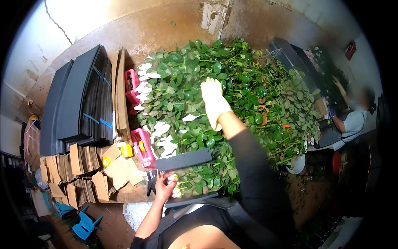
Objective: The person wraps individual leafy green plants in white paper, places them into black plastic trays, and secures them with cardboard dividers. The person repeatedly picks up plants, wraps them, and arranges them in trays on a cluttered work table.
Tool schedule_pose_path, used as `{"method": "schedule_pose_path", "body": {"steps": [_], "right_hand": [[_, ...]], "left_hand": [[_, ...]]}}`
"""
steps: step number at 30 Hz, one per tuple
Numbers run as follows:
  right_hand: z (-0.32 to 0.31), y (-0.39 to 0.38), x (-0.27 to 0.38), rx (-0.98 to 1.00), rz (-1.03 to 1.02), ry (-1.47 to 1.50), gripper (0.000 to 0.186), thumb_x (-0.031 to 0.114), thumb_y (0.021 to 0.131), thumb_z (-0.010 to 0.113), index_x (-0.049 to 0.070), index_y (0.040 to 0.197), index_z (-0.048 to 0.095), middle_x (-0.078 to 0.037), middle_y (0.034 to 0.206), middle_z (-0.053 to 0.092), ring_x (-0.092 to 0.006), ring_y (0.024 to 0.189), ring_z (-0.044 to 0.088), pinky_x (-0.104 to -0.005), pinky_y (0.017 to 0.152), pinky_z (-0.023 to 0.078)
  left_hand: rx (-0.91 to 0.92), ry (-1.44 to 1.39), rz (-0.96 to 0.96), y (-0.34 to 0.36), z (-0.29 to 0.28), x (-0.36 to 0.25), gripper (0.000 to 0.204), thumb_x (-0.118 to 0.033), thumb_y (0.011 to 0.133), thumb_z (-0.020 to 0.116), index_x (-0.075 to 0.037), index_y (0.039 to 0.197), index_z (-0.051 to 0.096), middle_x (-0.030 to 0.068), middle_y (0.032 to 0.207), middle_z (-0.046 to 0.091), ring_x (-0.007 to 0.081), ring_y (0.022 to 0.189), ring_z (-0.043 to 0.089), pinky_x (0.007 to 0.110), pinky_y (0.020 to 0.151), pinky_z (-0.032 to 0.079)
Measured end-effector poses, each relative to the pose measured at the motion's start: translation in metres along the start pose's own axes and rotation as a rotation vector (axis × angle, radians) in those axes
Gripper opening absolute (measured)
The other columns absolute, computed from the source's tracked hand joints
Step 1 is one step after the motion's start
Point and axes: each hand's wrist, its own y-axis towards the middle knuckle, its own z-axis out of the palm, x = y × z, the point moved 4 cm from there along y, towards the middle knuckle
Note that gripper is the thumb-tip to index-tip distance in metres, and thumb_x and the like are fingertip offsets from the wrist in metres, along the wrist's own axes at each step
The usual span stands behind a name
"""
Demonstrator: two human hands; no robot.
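Note:
My left hand (164, 187), bare, is closed by the near table edge around white flower heads (177, 191), which look like roses. Their leafy stems (209, 180) lie to the right, between two dark grey bars; the upper bar (186, 160) shows plainly, the lower one (191, 200) sits against my body. My right hand (213, 99), in a cream glove, reaches far over a big heap of leafy rose stems (182, 89). Its fingers are curled into a fist, and whatever they hold is hidden. White flower heads (161, 129) stick out at the heap's left side.
Pink plastic holders (143, 149) and yellow tape rolls (126, 150) stand left of the heap. Beyond are stacked dark grey sheets (78, 99) and brown cardboard pieces (85, 159). A blue stool (85, 224) is on the floor. Another person (352, 122) sits at the far right.

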Motion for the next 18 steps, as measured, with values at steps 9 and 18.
{"method": "schedule_pose_path", "body": {"steps": [9, 18], "right_hand": [[-0.042, 0.011, -0.002, -0.373, -0.144, 0.301, 0.026, 0.024, 0.094, 0.061, 0.011, 0.112, 0.076, -0.013, 0.12, 0.072, -0.0285, 0.124, 0.059, -0.0484, 0.112, 0.039], [-0.125, -0.134, -0.107, -0.668, -0.313, 1.027, 0.037, -0.011, 0.074, 0.065, 0.003, 0.108, 0.069, -0.013, 0.103, 0.071, -0.029, 0.095, 0.068, -0.0388, 0.086, 0.055]], "left_hand": [[0.007, -0.176, -0.142, -0.003, 0.004, 0.002, 0.027, -0.007, 0.078, 0.087, -0.005, 0.103, 0.076, 0.005, 0.105, 0.064, 0.016, 0.107, 0.056, 0.03, 0.094, 0.046], [0.018, -0.034, -0.057, 0.0, 0.0, 0.003, 0.032, -0.016, 0.078, 0.087, -0.006, 0.106, 0.076, 0.0143, 0.112, 0.064, 0.0252, 0.11, 0.059, 0.036, 0.1, 0.047]]}}
